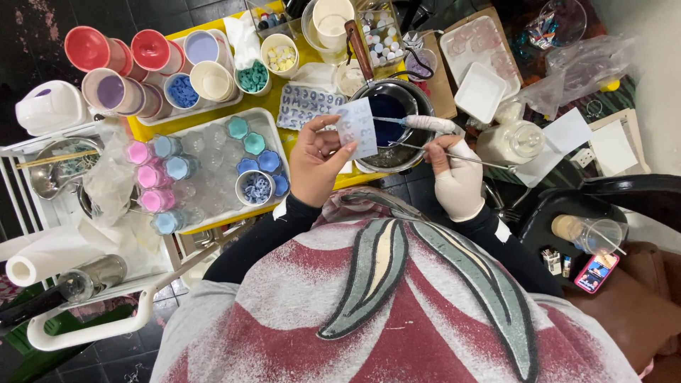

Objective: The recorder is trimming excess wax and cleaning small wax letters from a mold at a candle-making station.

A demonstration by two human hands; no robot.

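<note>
Two hands over a dark pan (408,152), left hand (317,164) pinching translucent mould (357,128), gloved right hand (457,179) gripping dropper (425,123), tip blurred

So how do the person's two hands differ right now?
The left hand is bare and pinches a small clear flexible mould sheet; the right hand wears a white glove and grips a thin metal rod. Both are held over the dark-blue-filled metal pot.
</note>
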